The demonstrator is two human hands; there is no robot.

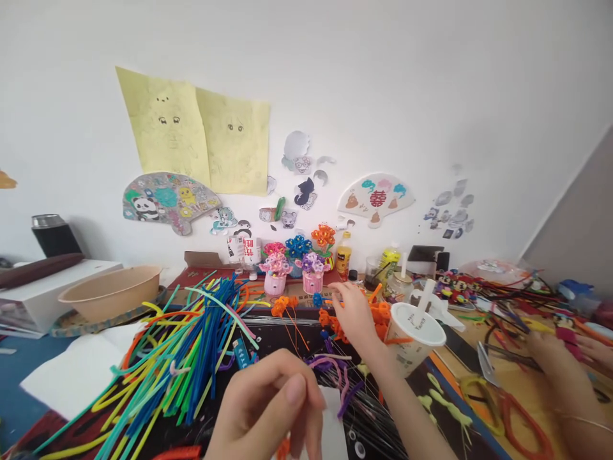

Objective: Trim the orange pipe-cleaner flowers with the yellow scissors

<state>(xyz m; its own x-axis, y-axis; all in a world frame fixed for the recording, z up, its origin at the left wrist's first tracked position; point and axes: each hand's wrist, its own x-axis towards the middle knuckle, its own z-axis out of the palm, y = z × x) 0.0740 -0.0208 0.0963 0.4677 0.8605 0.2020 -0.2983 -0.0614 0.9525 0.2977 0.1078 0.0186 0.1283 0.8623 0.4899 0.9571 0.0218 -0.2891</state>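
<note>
Here's my right hand (355, 314) over the orange flowers (331, 327), left of the cup (410, 348); left hand (271, 402) curled up front. Fingers bent on both; any grip, I can't tell. Flowers look light, soft, crushable: I'd pinch their bases.

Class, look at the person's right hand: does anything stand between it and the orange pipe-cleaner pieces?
Nothing visible does: the right hand is right at the orange pipe-cleaner pieces, though contact is unclear. The lidded drink cup stands beside the hand, hiding only their right edge.
</note>
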